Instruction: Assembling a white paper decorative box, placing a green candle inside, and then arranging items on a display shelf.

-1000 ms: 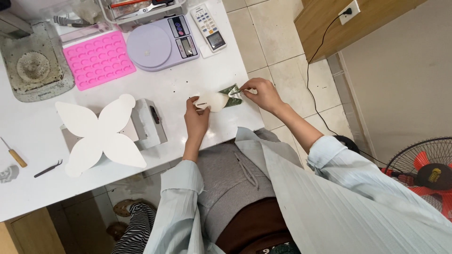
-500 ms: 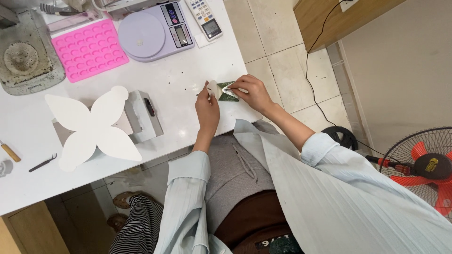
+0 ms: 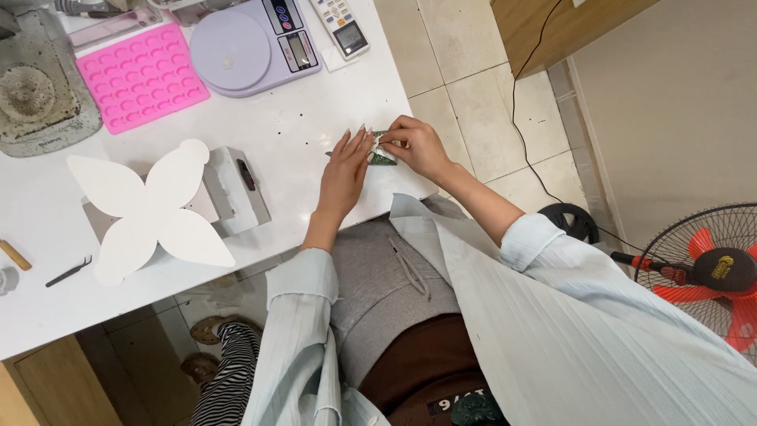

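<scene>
My left hand [image 3: 344, 172] stands on edge near the white table's [image 3: 300, 126] front right corner, fingers straight and together, pressed against a small white paper piece that it almost fully hides. My right hand [image 3: 415, 147] is just to its right, fingertips pinched on a thin metal tool [image 3: 381, 142] that points at the left fingertips. A small dark green piece [image 3: 384, 158] lies on the table under and between both hands.
A white four-petal card [image 3: 146, 209] rests on a grey box [image 3: 240, 189] to the left. A pink mould [image 3: 142, 75], lilac scale [image 3: 252, 49], remote control [image 3: 339, 24] and grey dish [image 3: 35, 87] line the back. Black tweezers [image 3: 69, 270] lie at the left. A floor fan [image 3: 710, 272] stands at the right.
My left hand lifted the flat white piece upright and moved right, closing against the right hand over the green piece. The view shifted slightly, so the table items appear higher.
</scene>
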